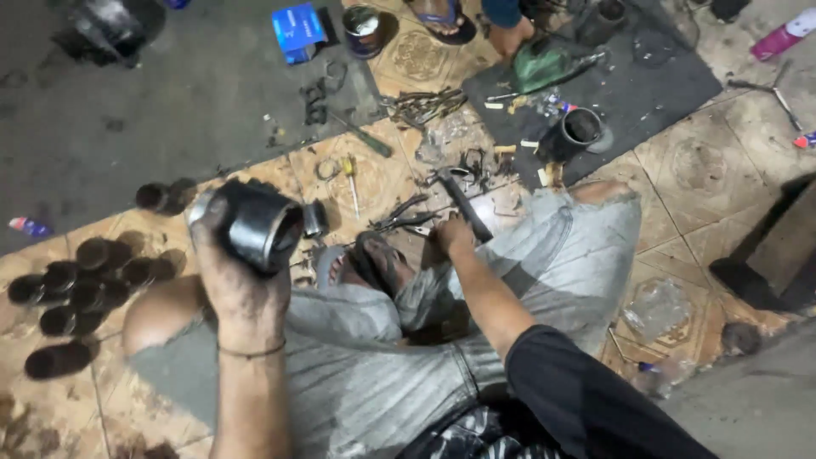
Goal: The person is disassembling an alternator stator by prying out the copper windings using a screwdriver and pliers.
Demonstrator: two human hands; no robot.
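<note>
Cylinder sleeve (pixel 259 223) lying in clenched left hand (pixel 242 285), bore pointing right toward right hand (pixel 453 236), fingers gripping hammer (pixel 463 204).

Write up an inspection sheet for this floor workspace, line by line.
Surface: patterned tile floor, stained; dark mat at the top right.
Job's things: dark metal cylinder sleeve held up in the left hand; hammer gripped by the right hand.
Clutter: group of dark cylinders on the left; screwdriver; pliers; blue box; tin can; black sleeve on the mat; crumpled clear plastic.
Hands: both grimy; left shut on the sleeve, right shut on the hammer handle.
Cables: nothing seen.
Surroundings: another person's sandalled foot at the top edge.
</note>
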